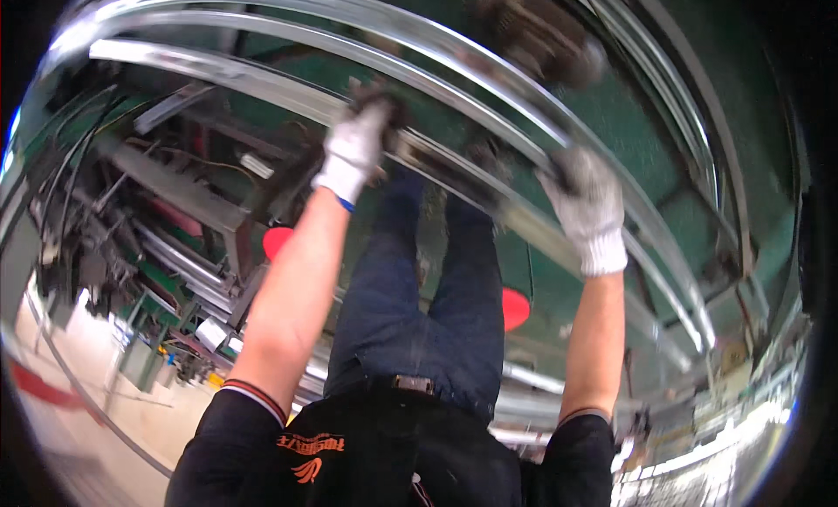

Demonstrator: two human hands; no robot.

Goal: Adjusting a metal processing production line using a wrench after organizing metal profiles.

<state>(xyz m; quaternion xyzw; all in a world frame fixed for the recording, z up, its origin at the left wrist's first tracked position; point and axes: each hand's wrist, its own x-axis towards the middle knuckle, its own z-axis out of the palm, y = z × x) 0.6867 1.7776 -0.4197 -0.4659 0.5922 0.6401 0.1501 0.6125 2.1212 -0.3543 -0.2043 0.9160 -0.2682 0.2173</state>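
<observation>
A long shiny metal strip [218,71] runs from the upper left down to the lower right, in front of my legs in blue jeans [419,306]. My left hand [356,147], in a white work glove, is closed over the strip near its middle. Further right and lower, my right hand [589,208], also in a white glove, grips the same strip. Both arms are stretched out straight. The picture is blurred by motion.
Several more curved bright metal rails [349,10] lie beyond the strip, over a green floor [646,149]. A machine frame with bars, cables and rollers [175,202] stands at the left. Two red round shapes [515,308] show by my legs. A pale floor [78,420] lies at the lower left.
</observation>
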